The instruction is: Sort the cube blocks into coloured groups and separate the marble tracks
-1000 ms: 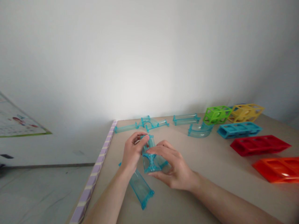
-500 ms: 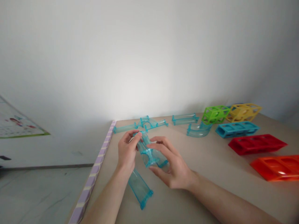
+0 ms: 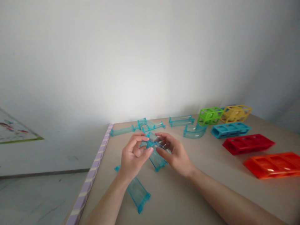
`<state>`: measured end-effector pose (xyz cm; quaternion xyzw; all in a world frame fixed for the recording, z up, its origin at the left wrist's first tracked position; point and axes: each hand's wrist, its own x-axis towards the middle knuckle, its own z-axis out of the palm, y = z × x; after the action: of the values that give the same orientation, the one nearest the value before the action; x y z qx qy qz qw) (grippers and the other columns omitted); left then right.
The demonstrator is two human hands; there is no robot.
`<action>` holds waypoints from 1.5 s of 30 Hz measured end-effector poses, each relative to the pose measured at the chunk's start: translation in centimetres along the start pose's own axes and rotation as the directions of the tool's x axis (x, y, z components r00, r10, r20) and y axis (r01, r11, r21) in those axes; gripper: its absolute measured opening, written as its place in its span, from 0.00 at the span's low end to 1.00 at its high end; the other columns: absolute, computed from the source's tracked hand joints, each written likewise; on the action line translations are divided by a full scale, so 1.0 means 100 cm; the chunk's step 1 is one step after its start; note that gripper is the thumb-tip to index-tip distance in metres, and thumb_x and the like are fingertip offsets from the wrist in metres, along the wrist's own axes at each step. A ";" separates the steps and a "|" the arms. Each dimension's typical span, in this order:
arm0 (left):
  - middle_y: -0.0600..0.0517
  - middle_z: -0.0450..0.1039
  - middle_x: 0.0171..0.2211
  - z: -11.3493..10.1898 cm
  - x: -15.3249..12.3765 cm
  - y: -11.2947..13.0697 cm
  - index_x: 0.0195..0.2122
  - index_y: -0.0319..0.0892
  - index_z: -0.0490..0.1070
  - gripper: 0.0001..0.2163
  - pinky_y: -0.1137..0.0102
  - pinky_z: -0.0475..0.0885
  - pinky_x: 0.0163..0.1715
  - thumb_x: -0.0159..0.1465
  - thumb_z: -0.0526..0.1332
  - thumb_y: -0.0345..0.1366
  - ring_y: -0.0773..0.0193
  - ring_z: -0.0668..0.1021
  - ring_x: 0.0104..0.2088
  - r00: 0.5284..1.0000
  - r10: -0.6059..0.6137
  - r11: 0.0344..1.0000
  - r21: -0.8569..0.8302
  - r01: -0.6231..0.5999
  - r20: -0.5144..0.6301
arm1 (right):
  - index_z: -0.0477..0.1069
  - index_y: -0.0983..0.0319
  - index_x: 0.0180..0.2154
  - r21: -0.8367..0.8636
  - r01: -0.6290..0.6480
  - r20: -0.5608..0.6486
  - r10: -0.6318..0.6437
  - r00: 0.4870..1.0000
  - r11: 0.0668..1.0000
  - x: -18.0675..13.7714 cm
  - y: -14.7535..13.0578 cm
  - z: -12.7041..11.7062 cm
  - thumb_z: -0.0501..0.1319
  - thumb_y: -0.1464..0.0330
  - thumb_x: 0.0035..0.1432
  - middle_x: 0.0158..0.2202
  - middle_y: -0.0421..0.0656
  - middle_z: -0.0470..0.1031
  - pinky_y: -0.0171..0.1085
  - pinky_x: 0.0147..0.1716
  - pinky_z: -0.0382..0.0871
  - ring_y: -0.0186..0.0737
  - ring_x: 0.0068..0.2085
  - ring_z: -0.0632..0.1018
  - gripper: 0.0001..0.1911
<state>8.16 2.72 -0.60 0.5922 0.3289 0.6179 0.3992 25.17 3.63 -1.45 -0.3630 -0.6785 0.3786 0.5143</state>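
Both my hands meet above the near left part of the table. My left hand (image 3: pixel 133 155) pinches one end of a clear blue track piece (image 3: pixel 156 159), thumb and fingers closed on it. My right hand (image 3: pixel 174 153) grips the same cluster from the right, and a second clear blue piece (image 3: pixel 157 139) seems to join the first between my fingertips. The joint itself is partly hidden by my fingers. Another straight clear blue track piece (image 3: pixel 137 192) lies flat on the table under my left wrist.
The beige table (image 3: pixel 211 184) has a purple striped edge (image 3: pixel 93 168) on the left. At the back lie several clear blue track pieces (image 3: pixel 150 125) and a curved one (image 3: pixel 194 131). Green (image 3: pixel 209 115), yellow (image 3: pixel 235 113), blue (image 3: pixel 230 129), red (image 3: pixel 247 143) and orange (image 3: pixel 273 164) lattice blocks sit right.
My hands have turned the blue pieces: the lower end now points down toward the table and my right hand has shifted up to the joint. The view has drifted slightly right.
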 end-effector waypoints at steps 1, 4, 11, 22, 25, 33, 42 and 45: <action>0.48 0.66 0.48 0.000 -0.001 0.000 0.39 0.44 0.74 0.11 0.71 0.73 0.41 0.55 0.68 0.32 0.62 0.75 0.45 1.000 -0.013 1.000 0.003 0.013 0.027 | 0.65 0.61 0.53 -0.062 0.025 -0.011 -0.026 1.000 0.998 0.000 0.000 -0.002 0.61 0.69 0.56 0.42 0.45 0.75 0.38 0.37 0.71 0.35 0.35 0.73 0.22; 0.45 0.66 0.49 0.001 -0.002 0.002 0.42 0.44 0.73 0.12 0.69 0.73 0.42 0.56 0.67 0.33 0.57 0.74 0.48 0.997 -0.039 0.999 0.005 0.039 0.067 | 0.67 0.60 0.53 -0.248 0.111 -0.013 -0.118 0.993 0.962 0.004 -0.001 -0.010 0.61 0.71 0.55 0.42 0.44 0.75 0.38 0.38 0.70 0.35 0.34 0.73 0.22; 0.44 0.70 0.45 -0.001 0.002 0.004 0.44 0.43 0.72 0.12 0.61 0.75 0.41 0.59 0.64 0.36 0.53 0.74 0.48 1.000 -0.028 0.999 -0.026 0.028 -0.007 | 0.71 0.61 0.46 -0.706 0.010 -0.059 -0.073 0.996 0.708 0.022 0.000 -0.050 0.55 0.81 0.46 0.41 0.45 0.76 0.39 0.43 0.65 0.42 0.41 0.75 0.25; 0.46 0.70 0.42 -0.008 0.002 -0.003 0.42 0.42 0.74 0.09 0.67 0.73 0.33 0.60 0.62 0.34 0.58 0.74 0.40 0.998 0.029 0.999 -0.021 -0.031 -0.057 | 0.72 0.64 0.48 -0.986 -0.084 -0.024 0.373 0.927 0.144 0.013 0.000 -0.069 0.53 0.80 0.50 0.47 0.56 0.70 0.53 0.48 0.58 0.56 0.50 0.72 0.24; 0.47 0.70 0.41 -0.010 0.002 -0.004 0.40 0.42 0.74 0.08 0.68 0.71 0.32 0.60 0.62 0.33 0.60 0.73 0.39 0.996 0.054 0.998 -0.026 -0.055 -0.067 | 0.74 0.62 0.47 -0.979 -0.087 -0.020 0.335 0.942 0.185 0.014 -0.006 -0.068 0.53 0.80 0.50 0.47 0.55 0.70 0.53 0.50 0.58 0.54 0.50 0.71 0.24; 0.48 0.71 0.39 -0.010 0.003 -0.005 0.36 0.43 0.76 0.06 0.69 0.69 0.30 0.57 0.64 0.33 0.61 0.73 0.35 0.987 0.074 0.997 -0.022 -0.078 -0.144 | 0.66 0.62 0.57 -0.942 -0.195 -0.186 0.061 0.981 0.273 0.015 0.007 -0.050 0.56 0.67 0.59 0.59 0.57 0.62 0.51 0.53 0.61 0.58 0.58 0.63 0.24; 0.49 0.70 0.37 -0.011 0.003 -0.002 0.35 0.43 0.76 0.04 0.69 0.67 0.29 0.60 0.62 0.32 0.63 0.72 0.33 0.987 0.097 0.995 0.000 -0.098 -0.124 | 0.53 0.68 0.65 -0.918 -0.374 -0.342 0.212 0.915 0.134 0.010 0.021 -0.044 0.53 0.67 0.59 0.65 0.68 0.51 0.65 0.55 0.52 0.75 0.65 0.52 0.33; 0.50 0.71 0.36 -0.012 0.003 -0.003 0.35 0.42 0.76 0.04 0.69 0.67 0.29 0.60 0.62 0.32 0.64 0.72 0.32 0.989 0.090 0.996 0.007 -0.090 -0.121 | 0.51 0.72 0.65 -0.899 -0.424 -0.388 0.249 0.887 0.108 0.013 0.023 -0.052 0.53 0.65 0.58 0.65 0.69 0.50 0.65 0.56 0.51 0.75 0.65 0.53 0.36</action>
<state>6.98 3.17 -0.83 0.5682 0.3259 0.6698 0.3499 30.21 6.58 -1.98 -0.7723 -0.6225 -0.0541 0.1145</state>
